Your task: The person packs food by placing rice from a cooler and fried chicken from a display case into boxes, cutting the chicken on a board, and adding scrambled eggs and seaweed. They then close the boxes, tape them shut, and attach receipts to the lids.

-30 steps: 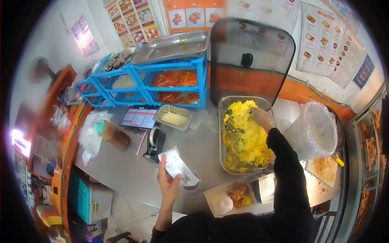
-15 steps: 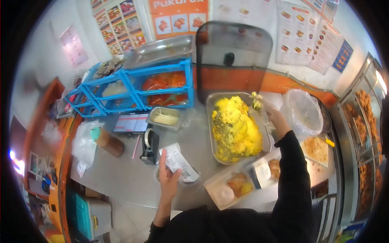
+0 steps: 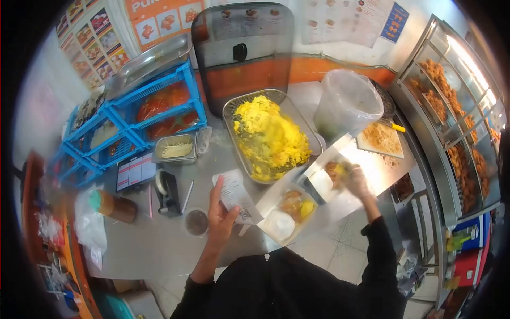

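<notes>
My left hand [image 3: 219,215] holds a printed paper receipt [image 3: 237,195] between thumb and fingers above the metal counter. Over the farther paper food box [image 3: 311,173] is my right hand [image 3: 361,182], blurred, in what looks like a clear glove. Its fingers are drawn together at the browned food [image 3: 336,173], beside a mound of white rice [image 3: 322,182]; I cannot tell what they hold. A nearer box [image 3: 265,201] contains rice, a browned piece and something yellow. Behind the boxes stands a metal tray [image 3: 229,109] heaped with yellow shredded food [image 3: 276,138].
Left of my hand are a clear cup [image 3: 196,222], tape dispenser [image 3: 168,194], tablet [image 3: 135,171] and sauce bottle [image 3: 121,207]. Blue crates [image 3: 135,125] stand behind. On the right are a bag-lined tub [image 3: 348,101], cutting board [image 3: 380,139] with a yellow-handled knife [image 3: 396,127], and fried-food cabinet [image 3: 451,122].
My right hand has moved from the tray's right edge, where it held a yellow-green clump, down to the farther box. The view has turned right. The receipt stays in my left hand.
</notes>
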Tool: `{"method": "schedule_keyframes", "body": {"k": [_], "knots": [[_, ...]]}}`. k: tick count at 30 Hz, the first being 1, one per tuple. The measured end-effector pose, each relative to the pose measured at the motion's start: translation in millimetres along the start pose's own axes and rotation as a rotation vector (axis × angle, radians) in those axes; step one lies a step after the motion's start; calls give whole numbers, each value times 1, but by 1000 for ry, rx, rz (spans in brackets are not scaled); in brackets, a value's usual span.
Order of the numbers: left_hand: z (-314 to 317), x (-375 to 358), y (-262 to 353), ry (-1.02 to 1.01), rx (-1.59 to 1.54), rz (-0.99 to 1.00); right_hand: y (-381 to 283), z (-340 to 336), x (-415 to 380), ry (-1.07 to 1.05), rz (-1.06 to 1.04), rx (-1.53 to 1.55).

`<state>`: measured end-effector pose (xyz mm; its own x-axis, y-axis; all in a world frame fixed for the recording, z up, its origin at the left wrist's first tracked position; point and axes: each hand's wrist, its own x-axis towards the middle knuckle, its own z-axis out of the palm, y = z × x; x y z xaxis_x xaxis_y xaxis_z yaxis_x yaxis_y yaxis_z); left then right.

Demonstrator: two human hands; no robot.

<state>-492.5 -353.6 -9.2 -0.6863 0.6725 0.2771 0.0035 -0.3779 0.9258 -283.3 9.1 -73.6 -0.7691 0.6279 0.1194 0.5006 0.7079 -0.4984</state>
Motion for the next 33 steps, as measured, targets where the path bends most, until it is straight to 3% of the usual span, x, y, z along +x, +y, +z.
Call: {"method": "schedule_keyframes", "body": {"k": [1,4,6,9,10,11,13,17,19,21,22,24,27,28,29,31,33], "knots": [[2,0,0,-35,-19,-18,-14,10,-12,67,-222,-358],[10,-1,9,-44,-38,-44,-29,15,-31,-45,-66,-323],[8,-4,10,-57,-40,-36,-32,8,-39,323,-270,-284],[3,-8,12,-78,-37,-31,20,25,-31,261,-275,-302],[0,-9,12,-88,-31,-33,12,20,-27,240,4,-28],[-4,-9,11,-83,-32,-34,-2,8,-24,310,107,284],[-12,-5,9,-83,-54,-25,-39,-16,-11,404,187,363],[-13,17,12,6,62,30,-115,-55,47,167,-285,174],[-1,33,29,43,118,158,-148,-56,80,23,-341,47],[16,48,39,95,173,170,-152,-30,124,-176,-547,512],[22,57,41,134,223,212,-154,-24,135,-187,-562,525],[36,77,39,206,295,255,-151,-20,155,-136,-797,-155],[63,101,33,254,357,225,-131,-27,181,-154,-894,-188],[71,111,28,242,378,250,-113,-38,191,-16,-990,-39],[79,120,26,236,391,256,-102,-61,200,-3,-991,-29],[97,131,18,286,440,195,-77,-114,212,-291,-732,573],[113,143,15,298,464,189,-49,-156,224,-47,-743,534]]}}
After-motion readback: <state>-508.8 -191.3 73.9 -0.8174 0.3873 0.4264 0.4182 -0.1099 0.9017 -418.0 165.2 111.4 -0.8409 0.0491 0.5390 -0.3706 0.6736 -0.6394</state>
